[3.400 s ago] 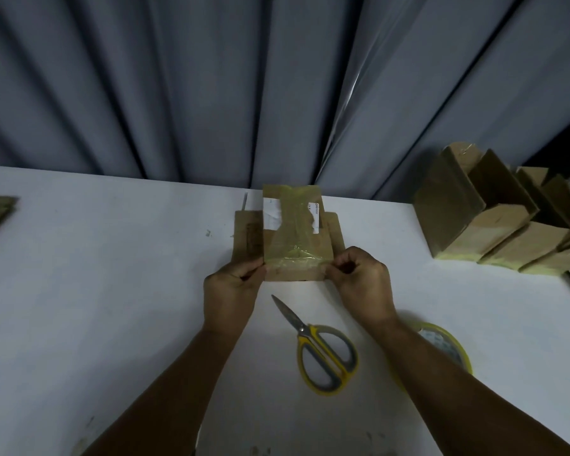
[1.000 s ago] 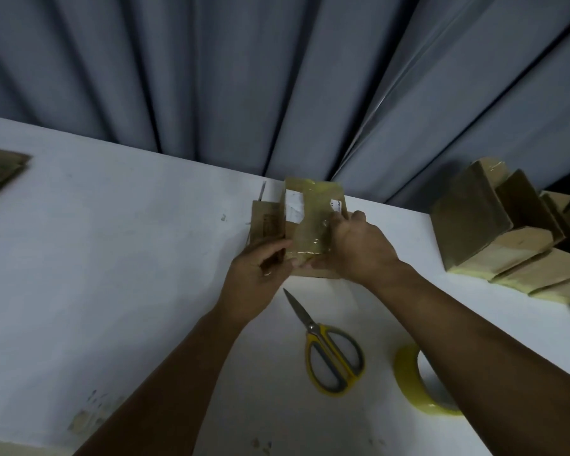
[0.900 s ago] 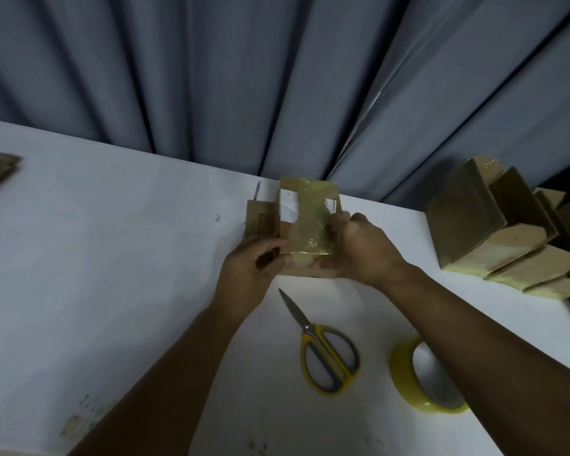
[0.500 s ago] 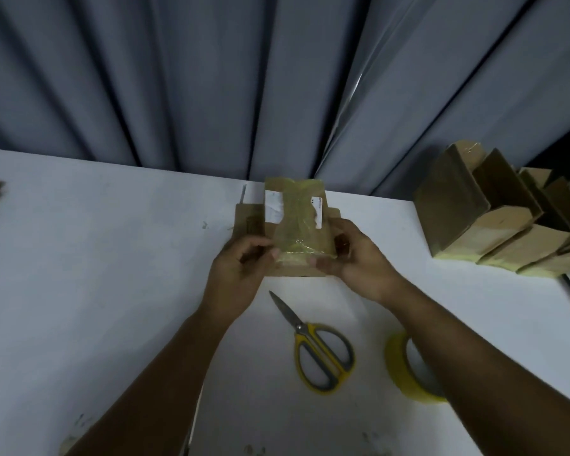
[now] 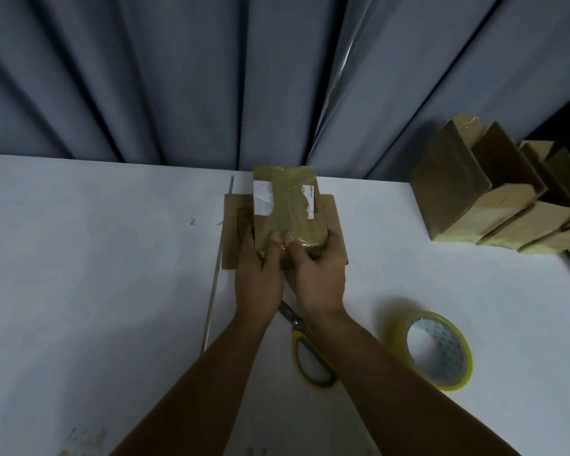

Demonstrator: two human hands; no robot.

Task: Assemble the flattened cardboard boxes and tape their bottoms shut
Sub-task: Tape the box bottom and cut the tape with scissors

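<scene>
A small cardboard box [image 5: 287,209] stands bottom-up on the white table [image 5: 96,258], its lower flaps spread flat beside it. Yellowish clear tape runs over its top, between torn white labels. My left hand [image 5: 259,278] and my right hand [image 5: 321,278] hold the box's near end. Both thumbs press side by side on the taped top edge, and the fingers wrap round the left and right sides. The box's near face is hidden behind my hands.
Yellow-handled scissors [image 5: 311,357] lie just behind my wrists, partly covered by my right forearm. A roll of yellow tape [image 5: 436,350] lies to the right. Several assembled boxes [image 5: 494,209] lean together at the back right. A grey curtain [image 5: 211,77] hangs behind the table.
My hands slid from the box's two sides toward the middle of its near edge, and the thumbs now meet on the tape. The box stayed in place.
</scene>
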